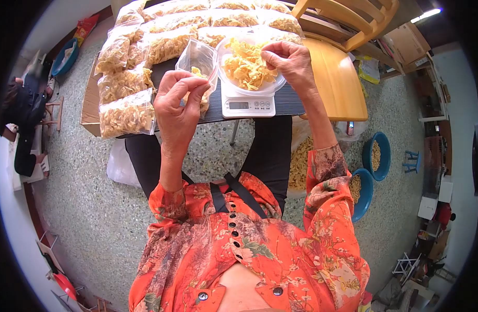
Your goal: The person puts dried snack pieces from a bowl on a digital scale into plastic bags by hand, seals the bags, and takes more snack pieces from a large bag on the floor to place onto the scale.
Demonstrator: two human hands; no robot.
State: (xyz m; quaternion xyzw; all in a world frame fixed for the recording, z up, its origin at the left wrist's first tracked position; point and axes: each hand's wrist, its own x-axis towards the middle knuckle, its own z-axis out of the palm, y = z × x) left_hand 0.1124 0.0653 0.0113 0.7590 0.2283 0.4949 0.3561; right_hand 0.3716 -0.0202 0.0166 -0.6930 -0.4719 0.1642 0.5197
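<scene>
My left hand (179,104) is closed in a pinch at the near side of a clear plastic bag (199,52), its fingertips at the bag's edge. Some pale yellow dried pieces (203,104) show inside this bag. Over the right side of a white bowl (278,86), my right hand (291,62) has thumb and fingers pressed together. What they pinch, if anything, is hidden. Curled yellow dried pieces (244,62) are heaped in the bowl, which rests on a white digital scale (249,106). The figures on its display are too small to read.
Filled clear bags (127,114) line the left and far sides of the dark table (215,110). A wooden chair (335,78) stands at the right. Blue basins (364,200) with yellow pieces sit on the floor. Another person (28,114) is at far left.
</scene>
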